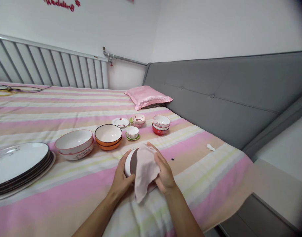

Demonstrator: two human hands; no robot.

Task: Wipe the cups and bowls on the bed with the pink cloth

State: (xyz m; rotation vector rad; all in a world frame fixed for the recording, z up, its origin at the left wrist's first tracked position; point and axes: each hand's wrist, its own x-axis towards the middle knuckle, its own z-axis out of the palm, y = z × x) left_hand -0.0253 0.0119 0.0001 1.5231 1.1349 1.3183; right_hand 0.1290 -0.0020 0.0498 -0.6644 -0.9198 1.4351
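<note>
The fingers of the left hand [121, 176] grasp a white bowl [131, 163], tilted over the bed [86, 177]; those of the right hand [166, 174] hold a pink cloth [146, 169] against it. The bowl is probably stiff, slippery and fragile, best held by its outer wall. Farther stand orange bowls [108, 144].

The plain fabric cloth [147, 168] is dusty pink; the held round white bowl [127, 165] has a thin reddish rim. Two round orange bowls [108, 145] show white insides and black rims. Pink, cream, peach and yellow-green stripes (with pale grey bands, too) cross the fabric bedspread [91, 184]. The satin pillow [148, 96] is shiny pink, the upholstered headboard [215, 84] solid grey. Red flowers dot the round white plate [120, 122].
</note>
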